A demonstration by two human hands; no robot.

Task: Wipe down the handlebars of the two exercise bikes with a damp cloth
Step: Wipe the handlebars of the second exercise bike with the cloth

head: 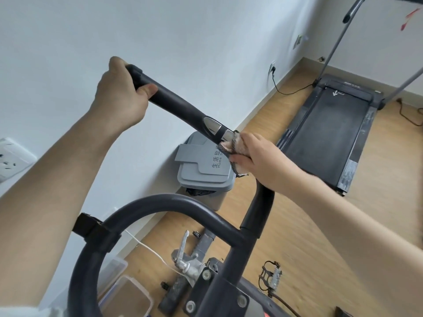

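A black padded handlebar [176,104] of an exercise bike runs from upper left down to the middle, with a silver sensor plate [212,126] set in it. My left hand [121,92] grips its far end near the cap. My right hand [258,161] holds a pinkish checked cloth [231,146] pressed around the bar just below the sensor plate. The lower curved bar [146,204] loops toward me and is untouched. A second bike is not in view.
A grey lidded bin [206,170] stands against the white wall below the bar. A black treadmill [329,131] lies on the wooden floor at right, its cord plugged into a wall socket [272,68]. Plastic boxes [123,296] and a pedal [270,277] sit low.
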